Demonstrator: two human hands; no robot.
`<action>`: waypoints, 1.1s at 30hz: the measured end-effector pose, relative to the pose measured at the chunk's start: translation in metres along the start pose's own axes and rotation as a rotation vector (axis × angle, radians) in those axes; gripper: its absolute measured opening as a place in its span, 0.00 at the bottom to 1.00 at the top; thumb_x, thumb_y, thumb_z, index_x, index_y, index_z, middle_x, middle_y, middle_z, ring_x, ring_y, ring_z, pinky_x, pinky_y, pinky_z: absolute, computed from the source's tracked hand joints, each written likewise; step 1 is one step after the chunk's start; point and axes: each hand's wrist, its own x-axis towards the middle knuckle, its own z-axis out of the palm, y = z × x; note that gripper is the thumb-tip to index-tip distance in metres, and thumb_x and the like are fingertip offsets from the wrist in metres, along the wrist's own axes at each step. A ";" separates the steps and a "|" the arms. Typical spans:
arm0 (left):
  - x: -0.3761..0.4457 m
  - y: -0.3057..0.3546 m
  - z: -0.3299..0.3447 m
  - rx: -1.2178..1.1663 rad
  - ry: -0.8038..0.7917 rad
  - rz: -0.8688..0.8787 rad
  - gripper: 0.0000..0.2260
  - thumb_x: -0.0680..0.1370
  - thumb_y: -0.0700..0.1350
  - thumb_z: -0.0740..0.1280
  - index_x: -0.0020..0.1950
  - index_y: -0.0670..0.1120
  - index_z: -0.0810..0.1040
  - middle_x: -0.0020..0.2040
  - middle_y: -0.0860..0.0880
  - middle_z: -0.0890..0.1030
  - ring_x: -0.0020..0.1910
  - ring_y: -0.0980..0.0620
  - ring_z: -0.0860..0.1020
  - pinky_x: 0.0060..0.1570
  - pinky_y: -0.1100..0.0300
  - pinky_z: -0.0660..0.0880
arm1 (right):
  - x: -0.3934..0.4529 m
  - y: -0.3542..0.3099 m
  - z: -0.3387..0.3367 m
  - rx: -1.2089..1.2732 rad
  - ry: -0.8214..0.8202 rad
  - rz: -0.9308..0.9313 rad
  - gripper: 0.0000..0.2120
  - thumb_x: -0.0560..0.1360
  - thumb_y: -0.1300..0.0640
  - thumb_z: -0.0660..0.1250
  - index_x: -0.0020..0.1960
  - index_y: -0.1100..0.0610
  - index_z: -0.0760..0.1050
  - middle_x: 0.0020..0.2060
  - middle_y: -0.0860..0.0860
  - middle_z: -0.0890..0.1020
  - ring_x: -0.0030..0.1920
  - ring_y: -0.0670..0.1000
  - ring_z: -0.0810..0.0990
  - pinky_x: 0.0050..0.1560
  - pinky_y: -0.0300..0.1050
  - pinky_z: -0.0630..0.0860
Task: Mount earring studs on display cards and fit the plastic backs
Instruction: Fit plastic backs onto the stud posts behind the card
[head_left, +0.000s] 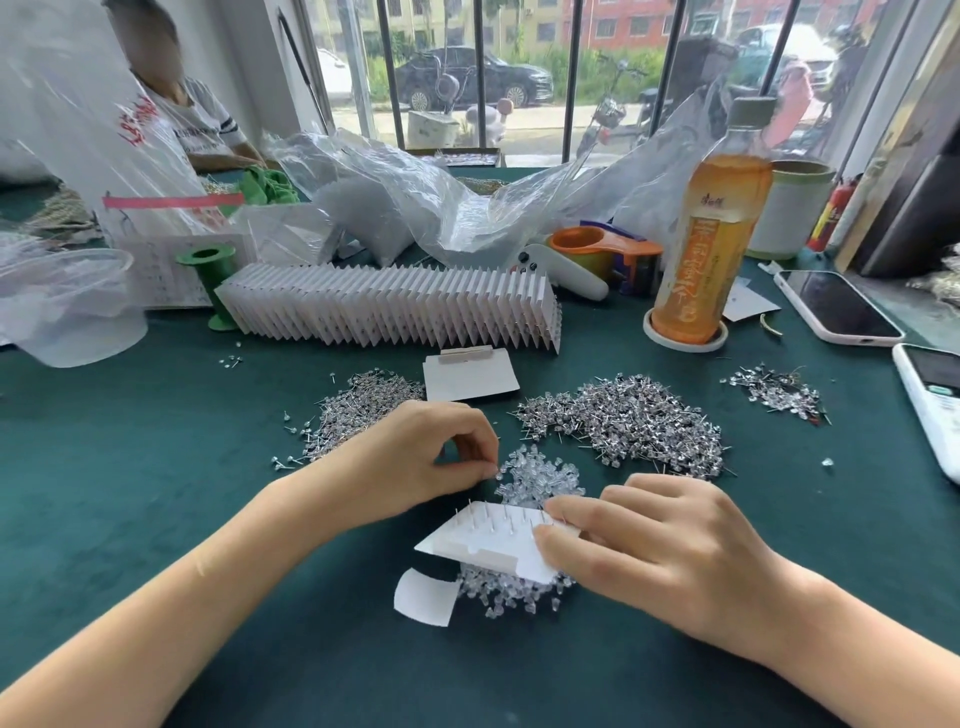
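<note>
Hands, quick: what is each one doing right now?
Left hand: fingers curled, pinching something tiny at the clear plastic backs; what exactly cannot be told.
Right hand: fingers hold the display card, stud posts pointing up.

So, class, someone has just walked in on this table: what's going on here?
A person is fitting backs onto earring studs. The right hand holds a white display card face down, stud posts sticking up. The left hand pinches something tiny, probably a clear plastic back, at the pile of backs. Loose studs lie in heaps on the green cloth, and a row of finished cards stands behind.
</note>
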 end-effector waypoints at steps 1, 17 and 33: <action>-0.001 0.001 0.000 -0.047 0.022 -0.018 0.05 0.72 0.41 0.73 0.43 0.50 0.79 0.38 0.59 0.80 0.37 0.61 0.76 0.40 0.73 0.69 | 0.000 0.000 0.000 -0.009 0.000 -0.007 0.12 0.73 0.66 0.69 0.53 0.56 0.71 0.38 0.52 0.83 0.29 0.50 0.74 0.27 0.42 0.71; -0.006 0.047 0.002 -0.690 -0.094 -0.042 0.09 0.69 0.42 0.73 0.48 0.44 0.83 0.41 0.48 0.85 0.42 0.53 0.82 0.47 0.58 0.79 | 0.000 -0.002 0.006 -0.102 0.014 -0.026 0.12 0.72 0.66 0.68 0.52 0.54 0.73 0.29 0.50 0.77 0.26 0.50 0.69 0.25 0.43 0.70; -0.007 0.053 -0.001 -0.731 -0.109 -0.170 0.07 0.68 0.36 0.75 0.44 0.44 0.83 0.41 0.44 0.85 0.42 0.52 0.83 0.44 0.65 0.77 | -0.001 -0.004 0.005 -0.127 0.023 -0.024 0.09 0.75 0.66 0.64 0.51 0.54 0.73 0.29 0.49 0.77 0.25 0.50 0.68 0.25 0.42 0.69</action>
